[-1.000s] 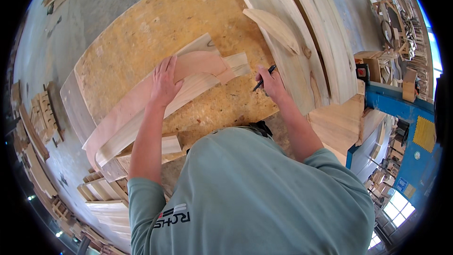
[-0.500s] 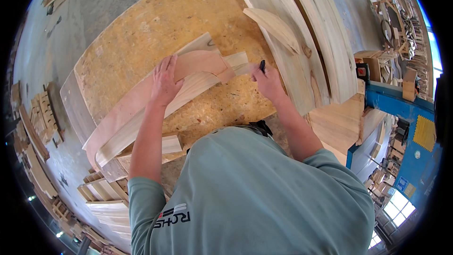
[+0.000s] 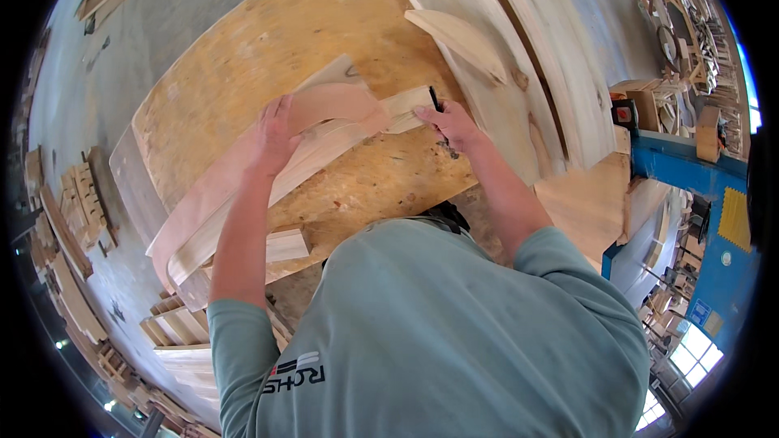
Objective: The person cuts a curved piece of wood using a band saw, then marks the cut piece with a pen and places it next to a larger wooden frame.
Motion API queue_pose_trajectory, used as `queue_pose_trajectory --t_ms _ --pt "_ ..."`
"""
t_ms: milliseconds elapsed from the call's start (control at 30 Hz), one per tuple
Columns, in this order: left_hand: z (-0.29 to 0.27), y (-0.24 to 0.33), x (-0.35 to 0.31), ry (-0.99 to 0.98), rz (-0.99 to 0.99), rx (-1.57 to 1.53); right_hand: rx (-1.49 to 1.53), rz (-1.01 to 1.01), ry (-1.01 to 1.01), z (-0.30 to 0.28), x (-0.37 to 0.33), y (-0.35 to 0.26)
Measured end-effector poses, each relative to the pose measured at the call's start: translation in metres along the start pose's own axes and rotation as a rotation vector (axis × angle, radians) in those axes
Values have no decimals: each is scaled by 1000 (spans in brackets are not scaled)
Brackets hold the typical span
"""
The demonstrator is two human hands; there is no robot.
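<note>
- While the left hand point(image 3: 278, 134) lay across the pink template point(image 3: 334, 100), its fingers were extended and gripped nothing; it was probably placed there to keep the long curved sheet from slipping, though blur hid how hard it pressed.
- The right hand point(image 3: 456, 128) was closed narrowly around a black pen point(image 3: 435, 99), which stood up between the fingers, perhaps tucked that way to leave the fingertips free near the end of the pale board point(image 3: 407, 107). Whether they touched the wood, I could not tell.
- The template rested slantwise on the bench, in front of the person, with pale wood showing along its inner curve and past its right end, likely so that its outline sat over solid stock.
- The workbench point(image 3: 268, 40) had a yellowish-brown, scuffed and speckled top. Two long planks point(image 3: 560, 49) ran along its right side, with a curved offcut point(image 3: 458, 40) lying on the nearer one, perhaps set aside there from the working area.
- A short block point(image 3: 287, 245) lay by the near edge, beside the left forearm.
- Around the bench spread a grey floor point(image 3: 195, 0), with wood pieces point(image 3: 81, 203) at left and a blue metal frame point(image 3: 677, 161) at right.
</note>
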State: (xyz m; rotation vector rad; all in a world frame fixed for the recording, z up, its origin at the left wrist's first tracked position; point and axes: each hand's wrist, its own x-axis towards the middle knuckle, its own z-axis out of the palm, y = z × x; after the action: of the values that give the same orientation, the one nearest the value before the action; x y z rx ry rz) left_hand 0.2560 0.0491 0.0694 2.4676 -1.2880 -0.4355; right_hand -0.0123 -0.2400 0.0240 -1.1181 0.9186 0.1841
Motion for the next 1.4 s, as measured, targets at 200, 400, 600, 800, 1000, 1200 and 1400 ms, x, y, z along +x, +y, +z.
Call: queue_pose_trajectory --t_ms 200,400,600,800,1000,1200,1400 --pt "-2 6 -6 8 -10 76 112 -70 44 -27 -61 22" --pt "-3 13 -11 -16 -40 154 183 -66 128 -41 -95 89" --pt "2 -2 -7 28 57 222 253 -112 335 -54 -154 126" --pt "32 62 -18 136 184 217 298 -144 529 -52 -247 162" --pt "78 244 -73 -195 764 -238 446 -203 630 -35 -322 212" --pt "126 345 -111 -346 929 -210 519 -267 789 -31 -393 269" --pt "184 454 -171 -423 1096 -335 298 -357 1009 -72 -472 373"
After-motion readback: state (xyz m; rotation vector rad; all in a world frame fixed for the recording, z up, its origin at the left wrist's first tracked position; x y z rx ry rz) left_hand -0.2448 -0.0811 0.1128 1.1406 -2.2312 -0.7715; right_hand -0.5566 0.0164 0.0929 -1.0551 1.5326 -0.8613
